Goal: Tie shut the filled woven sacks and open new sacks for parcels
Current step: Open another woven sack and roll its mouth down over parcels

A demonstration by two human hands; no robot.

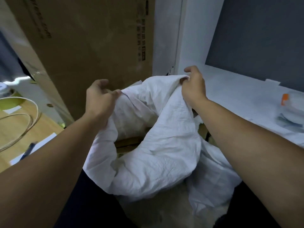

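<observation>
Sack rim (164,83) pinched between both hands' fingers (185,80)

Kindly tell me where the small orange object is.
Head view, far right: the small orange object lies on the white counter, beyond the right hand.

1. On your left: a light wooden table (14,129).
2. Lying on it: a loose loop of pale cable (33,116), a white paper sheet (46,140) at the near edge, and a dark blue pen (28,151) across that sheet.
3. Far end of the table: a yellow-green roll (11,101), partly cut off by the frame.
4. On your right: a white counter (238,96) along the grey wall.
5. Lying on it: crumpled clear plastic bags (289,119) and an orange-capped item (285,99), too blurred to identify.
6. The white sack (156,153) hides its own base, so you can't tell what carries it.
</observation>
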